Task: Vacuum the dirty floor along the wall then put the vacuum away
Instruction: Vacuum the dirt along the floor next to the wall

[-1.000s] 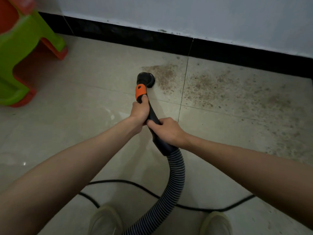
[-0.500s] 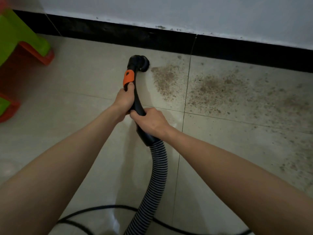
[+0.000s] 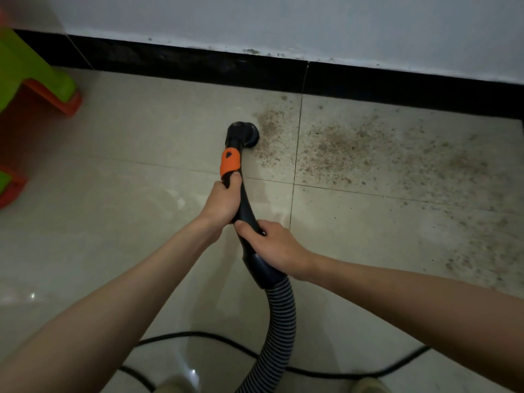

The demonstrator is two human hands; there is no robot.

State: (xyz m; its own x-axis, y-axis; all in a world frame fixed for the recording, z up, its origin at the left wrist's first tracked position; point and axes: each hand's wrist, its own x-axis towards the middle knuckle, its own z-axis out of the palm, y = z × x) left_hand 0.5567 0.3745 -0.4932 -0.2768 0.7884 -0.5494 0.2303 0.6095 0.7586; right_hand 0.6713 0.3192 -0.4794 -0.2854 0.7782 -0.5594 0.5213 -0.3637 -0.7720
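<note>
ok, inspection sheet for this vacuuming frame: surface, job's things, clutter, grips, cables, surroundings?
Surface: glossy beige tiled floor; brown dirt patch right of the nozzle.
Job's things: black round vacuum nozzle on the floor at the dirt's left edge; black wand with orange band; grey ribbed hose.
Clutter: green and orange plastic stool, far left.
Grips: left hand and right hand both hold the wand.
Cables: black power cord across the floor near the feet.
Surroundings: white wall, black skirting.

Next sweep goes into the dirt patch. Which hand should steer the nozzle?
Left hand: it grips just behind the nozzle, at the dirt edge. Right hand holds back by the hose.
</note>
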